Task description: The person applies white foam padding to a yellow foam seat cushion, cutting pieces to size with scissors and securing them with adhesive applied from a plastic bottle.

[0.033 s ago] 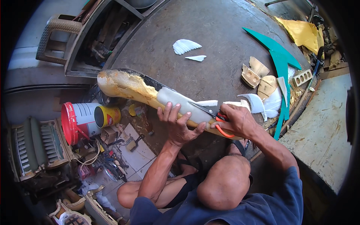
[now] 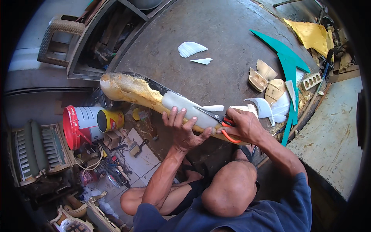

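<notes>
Foam trimming, judged partway: gripping scissors (image 2: 217,116) in right hand (image 2: 247,124) at three o'clock, with fingers curled round orange handles. Steadying with left hand (image 2: 182,132) at six o'clock near centre, with fingers spread against foam, not clenched. Observing long yellow padded piece (image 2: 133,91) slanting from ten o'clock through centre toward four, with grey-white facing (image 2: 177,101) over its middle. Apparently needing white strip (image 2: 213,108) beside blades cut away. Leaving ragged yellow bare at ten o'clock. Noting two white scraps (image 2: 192,49) at twelve.
</notes>
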The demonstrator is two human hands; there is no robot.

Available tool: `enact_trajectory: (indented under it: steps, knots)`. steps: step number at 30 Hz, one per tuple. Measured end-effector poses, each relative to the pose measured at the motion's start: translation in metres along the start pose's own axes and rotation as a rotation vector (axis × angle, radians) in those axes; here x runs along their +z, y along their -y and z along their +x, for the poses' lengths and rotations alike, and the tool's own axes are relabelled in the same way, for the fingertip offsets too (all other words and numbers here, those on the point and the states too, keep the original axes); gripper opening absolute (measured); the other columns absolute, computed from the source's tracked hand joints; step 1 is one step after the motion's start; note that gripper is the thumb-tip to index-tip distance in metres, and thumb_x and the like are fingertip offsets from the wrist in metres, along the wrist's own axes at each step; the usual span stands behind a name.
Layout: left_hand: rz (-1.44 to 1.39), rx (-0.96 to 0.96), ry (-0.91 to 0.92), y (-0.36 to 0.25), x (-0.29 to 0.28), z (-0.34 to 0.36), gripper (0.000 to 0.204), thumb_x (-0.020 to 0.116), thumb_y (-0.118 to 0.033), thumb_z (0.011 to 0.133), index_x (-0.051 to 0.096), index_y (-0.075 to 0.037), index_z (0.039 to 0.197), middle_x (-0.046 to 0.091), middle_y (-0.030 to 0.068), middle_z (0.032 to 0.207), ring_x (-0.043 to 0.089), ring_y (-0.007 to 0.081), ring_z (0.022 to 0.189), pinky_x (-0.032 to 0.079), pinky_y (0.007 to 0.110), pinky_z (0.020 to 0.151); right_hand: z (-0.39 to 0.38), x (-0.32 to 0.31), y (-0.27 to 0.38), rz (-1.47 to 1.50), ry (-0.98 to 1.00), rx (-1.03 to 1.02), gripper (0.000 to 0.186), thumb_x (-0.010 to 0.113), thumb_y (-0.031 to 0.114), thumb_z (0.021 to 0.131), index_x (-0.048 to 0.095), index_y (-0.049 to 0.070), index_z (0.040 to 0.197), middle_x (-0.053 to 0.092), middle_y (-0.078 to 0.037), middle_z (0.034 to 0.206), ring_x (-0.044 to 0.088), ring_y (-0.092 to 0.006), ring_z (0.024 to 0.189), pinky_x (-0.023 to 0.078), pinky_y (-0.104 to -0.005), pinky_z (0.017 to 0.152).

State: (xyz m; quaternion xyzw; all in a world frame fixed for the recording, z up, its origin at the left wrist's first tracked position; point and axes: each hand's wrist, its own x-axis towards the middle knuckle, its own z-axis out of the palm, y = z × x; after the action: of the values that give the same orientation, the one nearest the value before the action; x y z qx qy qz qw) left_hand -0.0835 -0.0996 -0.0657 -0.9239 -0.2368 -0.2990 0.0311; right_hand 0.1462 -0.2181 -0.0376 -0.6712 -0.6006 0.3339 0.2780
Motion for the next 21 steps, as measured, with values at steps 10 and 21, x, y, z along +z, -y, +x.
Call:
enact_trajectory:
  steps: [10,21]
  knots:
    - [-0.008,0.018,0.007,-0.002,-0.003,0.004,0.065,0.072,-0.06,0.086,0.042,-0.017,0.124,0.04,0.016,0.136,0.033,0.0388,0.14,0.019,0.065,0.116,0.012,0.001,0.001,0.089,-0.052,-0.05,0.052,0.075,0.05,0.086,0.056,0.003,0.099,0.069,-0.02,0.092,0.069,-0.0429,0.085,0.055,-0.0491,0.071]
    - [-0.002,0.071,0.064,0.0,-0.003,0.004,0.06,0.071,-0.056,0.086,0.043,-0.018,0.123,0.04,0.0142,0.135,0.032,0.0382,0.141,0.018,0.064,0.116,0.01,0.033,-0.016,0.563,-0.307,0.302,0.048,0.074,0.047,0.093,0.064,0.001,0.083,0.048,-0.004,0.056,0.045,-0.0121,0.055,0.037,-0.0353,0.049]
